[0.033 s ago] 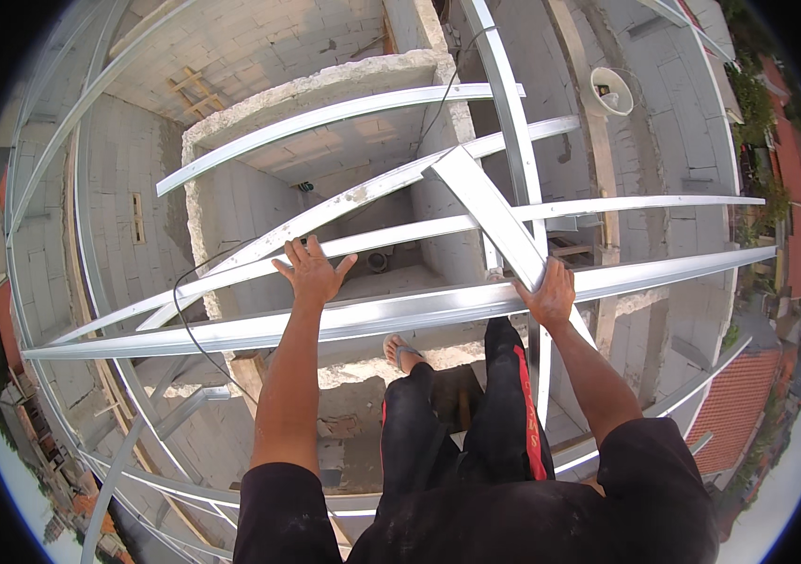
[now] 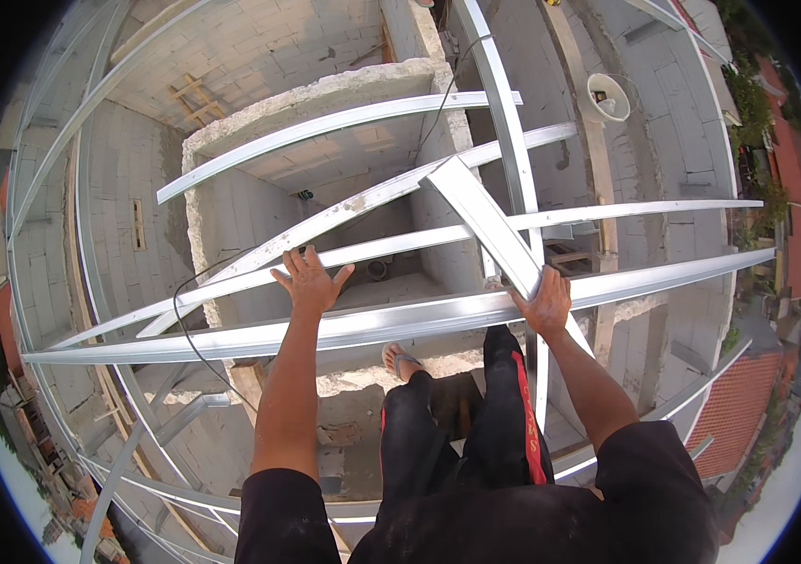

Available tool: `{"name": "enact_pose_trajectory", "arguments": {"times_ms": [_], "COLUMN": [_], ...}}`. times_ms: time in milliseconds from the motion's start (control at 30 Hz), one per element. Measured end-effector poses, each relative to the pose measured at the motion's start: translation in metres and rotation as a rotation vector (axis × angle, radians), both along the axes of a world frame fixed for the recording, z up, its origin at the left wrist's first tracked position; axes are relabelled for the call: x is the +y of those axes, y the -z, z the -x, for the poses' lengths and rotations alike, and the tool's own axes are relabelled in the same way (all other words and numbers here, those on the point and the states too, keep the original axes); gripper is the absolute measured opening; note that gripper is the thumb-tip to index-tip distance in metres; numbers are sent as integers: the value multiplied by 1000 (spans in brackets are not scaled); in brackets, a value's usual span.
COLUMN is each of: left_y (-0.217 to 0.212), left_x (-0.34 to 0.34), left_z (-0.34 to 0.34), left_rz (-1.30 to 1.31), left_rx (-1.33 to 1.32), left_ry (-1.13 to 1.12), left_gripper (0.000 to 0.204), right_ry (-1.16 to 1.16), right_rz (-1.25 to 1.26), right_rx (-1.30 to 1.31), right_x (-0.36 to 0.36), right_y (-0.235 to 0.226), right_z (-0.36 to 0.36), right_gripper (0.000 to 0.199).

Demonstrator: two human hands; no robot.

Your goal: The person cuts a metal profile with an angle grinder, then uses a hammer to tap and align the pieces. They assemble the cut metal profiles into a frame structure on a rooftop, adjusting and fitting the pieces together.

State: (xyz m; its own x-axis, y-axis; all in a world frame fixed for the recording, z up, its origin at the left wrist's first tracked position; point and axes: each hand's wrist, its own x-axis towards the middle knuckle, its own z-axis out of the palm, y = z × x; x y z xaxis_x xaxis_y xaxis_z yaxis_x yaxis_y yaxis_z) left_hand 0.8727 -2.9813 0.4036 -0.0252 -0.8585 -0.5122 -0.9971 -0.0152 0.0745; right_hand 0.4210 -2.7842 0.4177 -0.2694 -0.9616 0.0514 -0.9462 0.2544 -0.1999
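Observation:
My left hand (image 2: 313,285) has its fingers spread, with the tips at a long narrow metal bar (image 2: 391,244). The palm holds nothing. Below it, a wider shiny metal channel (image 2: 400,320) runs from left to right across my front. My right hand (image 2: 547,303) is closed over the near end of a short metal channel (image 2: 490,221), where it meets the wide one. That short piece slants away to the far left, over the narrow bar. Part of my right grip is hidden, so how far the fingers wrap underneath does not show.
A steep metal beam (image 2: 510,132) crosses behind the short piece. Beneath the frame are deep rooms with block walls (image 2: 344,80). A white bucket (image 2: 608,98) stands at the far right. A thin black cable (image 2: 189,338) hangs on the left. My sandalled foot (image 2: 402,361) rests on rough masonry.
The whole view has shifted slightly, so things appear a little lower in the picture. Both hands keep their places on or beside the metal pieces.

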Motion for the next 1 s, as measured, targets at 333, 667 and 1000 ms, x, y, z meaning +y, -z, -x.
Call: {"name": "enact_pose_trajectory", "arguments": {"times_ms": [333,667,1000], "left_y": [5,38,25], "left_x": [-6,-32,-40], "left_z": [12,100,59], "left_rz": [-27,516,366], "left_rx": [-42,16,84], "left_ry": [-144,-181,-100], "left_gripper": [119,72,64], "right_ry": [61,101,32], "right_rz": [-133,-254,-344], "right_rx": [-169,-190,-405], "right_x": [-1,94,63], "right_y": [-19,-54,-105], "right_z": [9,75,86], "right_gripper": [86,98,93]}}
